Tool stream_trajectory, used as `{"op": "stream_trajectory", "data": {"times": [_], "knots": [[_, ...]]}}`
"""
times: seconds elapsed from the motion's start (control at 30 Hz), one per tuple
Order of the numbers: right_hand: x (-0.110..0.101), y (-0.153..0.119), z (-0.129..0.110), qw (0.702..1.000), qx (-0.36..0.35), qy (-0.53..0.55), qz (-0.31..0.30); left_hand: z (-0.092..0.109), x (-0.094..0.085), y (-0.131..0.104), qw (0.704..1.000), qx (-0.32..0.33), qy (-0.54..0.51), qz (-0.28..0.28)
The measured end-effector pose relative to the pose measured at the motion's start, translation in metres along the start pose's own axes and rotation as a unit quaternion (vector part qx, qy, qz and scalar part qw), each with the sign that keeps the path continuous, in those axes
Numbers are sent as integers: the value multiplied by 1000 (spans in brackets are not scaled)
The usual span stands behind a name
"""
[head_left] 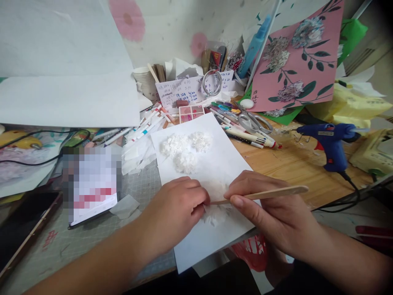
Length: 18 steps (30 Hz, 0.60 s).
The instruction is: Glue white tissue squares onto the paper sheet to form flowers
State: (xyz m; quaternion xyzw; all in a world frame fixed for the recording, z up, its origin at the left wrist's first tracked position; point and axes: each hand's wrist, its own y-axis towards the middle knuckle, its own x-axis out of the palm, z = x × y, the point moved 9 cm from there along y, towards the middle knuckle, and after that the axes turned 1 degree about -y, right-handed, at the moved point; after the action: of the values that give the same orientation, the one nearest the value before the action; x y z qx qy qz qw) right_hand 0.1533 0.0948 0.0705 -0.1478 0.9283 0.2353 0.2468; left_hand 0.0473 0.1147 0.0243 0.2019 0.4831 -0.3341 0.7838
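Note:
My right hand (270, 205) is closed on a flat wooden stick (276, 192), whose tip reaches my left hand. Curled fingers of my left hand (181, 209) press together beside a thin translucent white piece (216, 189); what exactly they pinch is hidden. Both hands are over a white sheet of paper (190, 252). Three white ruffled paper clusters (186, 162) sit on its upper part. Another white ruffled bit (215, 215) lies just below the stick, partly covered by my hands.
A blue glue gun (333, 143) stands at the right with its cable trailing. Scissors (253, 121) and several markers (242, 135) lie behind the sheet. At the left are a phone (95, 184) and white paper scraps (125, 207). A pink flower picture (297, 61) leans at the back right.

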Motion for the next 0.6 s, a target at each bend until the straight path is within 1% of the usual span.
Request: {"op": "stream_trajectory", "data": {"times": [0.1,0.27,0.37,0.47,0.53,0.6], "knots": [[7,4,-2,999,-10,-21,-23,0,-1,0,1000,1,3,8],[12,9,-2,998,-12,-52,-42,2,-2,-1,1000,8,8,21],[15,13,-1,997,-2,-57,-57,1,-2,-1,1000,7,8,22],[21,19,0,992,19,-89,-92,-2,-2,-1,1000,-2,2,17],[27,24,-5,985,3,-124,-120,-6,-5,0,1000,-16,-12,19],[34,29,-12,977,-30,-153,-144,-10,-8,0,999,-35,-36,15]]}}
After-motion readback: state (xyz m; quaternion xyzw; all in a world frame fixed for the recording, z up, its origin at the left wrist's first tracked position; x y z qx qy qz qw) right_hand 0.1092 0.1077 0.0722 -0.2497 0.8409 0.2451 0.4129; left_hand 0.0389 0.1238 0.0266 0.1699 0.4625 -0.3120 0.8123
